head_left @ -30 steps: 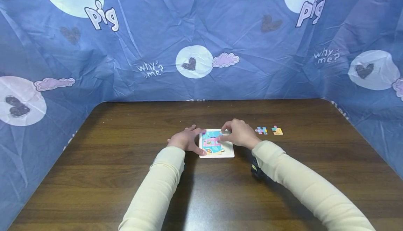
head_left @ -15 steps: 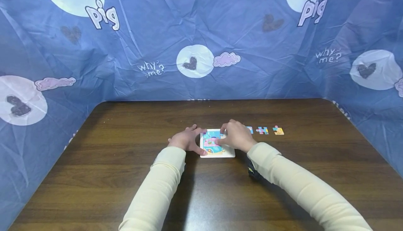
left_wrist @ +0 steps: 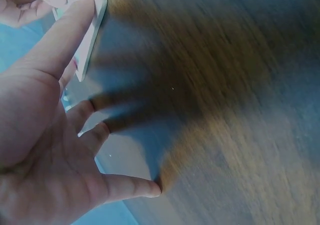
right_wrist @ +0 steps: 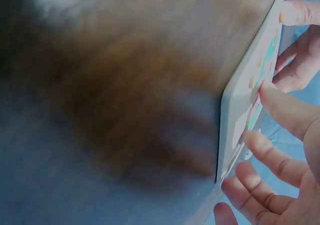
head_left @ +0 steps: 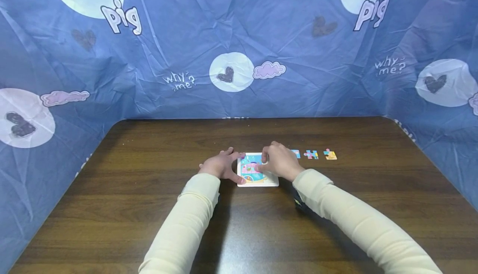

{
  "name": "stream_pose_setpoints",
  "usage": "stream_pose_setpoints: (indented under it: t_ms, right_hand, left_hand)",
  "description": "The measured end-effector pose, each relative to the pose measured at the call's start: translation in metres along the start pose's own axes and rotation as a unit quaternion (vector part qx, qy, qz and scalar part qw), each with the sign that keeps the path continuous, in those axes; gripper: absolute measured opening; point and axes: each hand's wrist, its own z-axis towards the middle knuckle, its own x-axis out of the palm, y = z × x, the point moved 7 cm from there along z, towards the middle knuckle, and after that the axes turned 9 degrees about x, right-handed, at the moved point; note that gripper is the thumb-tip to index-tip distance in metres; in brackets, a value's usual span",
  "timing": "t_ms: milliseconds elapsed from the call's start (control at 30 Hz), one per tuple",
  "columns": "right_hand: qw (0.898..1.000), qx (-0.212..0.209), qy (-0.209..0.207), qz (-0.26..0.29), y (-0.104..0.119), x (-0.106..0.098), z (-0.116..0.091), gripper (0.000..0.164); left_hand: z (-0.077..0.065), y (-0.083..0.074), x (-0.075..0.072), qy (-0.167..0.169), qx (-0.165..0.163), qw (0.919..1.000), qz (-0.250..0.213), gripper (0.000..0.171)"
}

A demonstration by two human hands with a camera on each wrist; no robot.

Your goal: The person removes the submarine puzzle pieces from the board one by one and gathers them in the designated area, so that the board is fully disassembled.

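Observation:
A small white-framed puzzle board lies flat on the table, its left part filled with blue and pink picture pieces and its right part bare white. My left hand is spread wide, thumb and index fingertips resting on the board's left corners; the left wrist view shows the other fingers straight. Leaning over the board from the right, my right hand holds a puzzle piece at the picture's right side between thumb and index finger. That piece is largely covered by the fingers in the head view.
To the right of the board lie loose puzzle pieces: a blue one partly behind my right hand, a blue and pink one and a yellow one. The brown wooden table is bounded by a blue printed cloth behind.
My right hand has shifted slightly left over the board, uncovering the loose blue piece beside it. My left hand has stayed at the board's left edge.

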Motion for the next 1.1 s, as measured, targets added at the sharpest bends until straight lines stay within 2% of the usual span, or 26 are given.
stream_pose_setpoints:
  t_ms: [300, 733, 1100]
  right_hand:
    - [0.999, -0.010, -0.015, -0.030, 0.0026, -0.0012, -0.0024, 0.040]
    - [1.000, 0.012, 0.004, 0.017, 0.0002, -0.0002, 0.0027, 0.040]
    - [1.000, -0.019, 0.008, 0.011, 0.0039, -0.0017, 0.0012, 0.045]
  left_hand:
    - [-0.0016, -0.0002, 0.0003, 0.004, -0.007, 1.0000, 0.005, 0.088]
    - [-0.0030, -0.0008, -0.0004, 0.008, -0.001, 0.9999, 0.012, 0.088]
    - [-0.0031, 0.0002, 0.0007, 0.005, 0.004, 0.9999, 0.012, 0.088]
